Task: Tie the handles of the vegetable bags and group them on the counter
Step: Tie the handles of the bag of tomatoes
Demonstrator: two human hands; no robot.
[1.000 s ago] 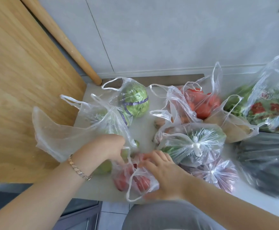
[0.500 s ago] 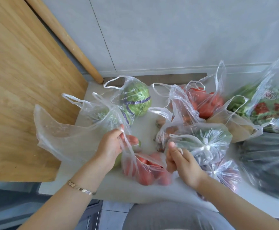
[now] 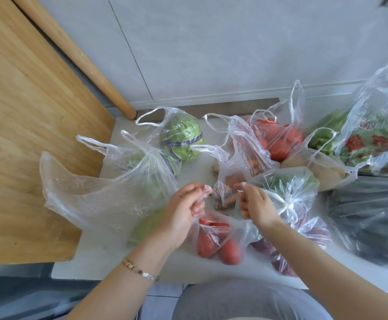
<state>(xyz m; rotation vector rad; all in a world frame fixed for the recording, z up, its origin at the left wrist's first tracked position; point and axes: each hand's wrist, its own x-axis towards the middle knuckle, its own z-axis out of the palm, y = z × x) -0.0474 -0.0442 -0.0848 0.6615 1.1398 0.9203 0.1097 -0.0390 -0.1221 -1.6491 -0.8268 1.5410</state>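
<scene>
Counter (image 3: 195,172): tomato bag (image 3: 213,239) hangs directly below; left hand (image 3: 183,211) and right hand (image 3: 255,204) each pinch one handle, ends near, uncrossed.

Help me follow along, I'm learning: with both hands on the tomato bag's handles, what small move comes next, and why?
Probably cross the two handles into a first knot: the left hand and right hand each pinch one above the tomato bag, apart and untied.

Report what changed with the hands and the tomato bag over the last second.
The left hand and right hand rose off the tomato bag, each pinching a handle, then drew the handles up and toward each other. The cabbage bag and tied greens bag stayed put.
</scene>
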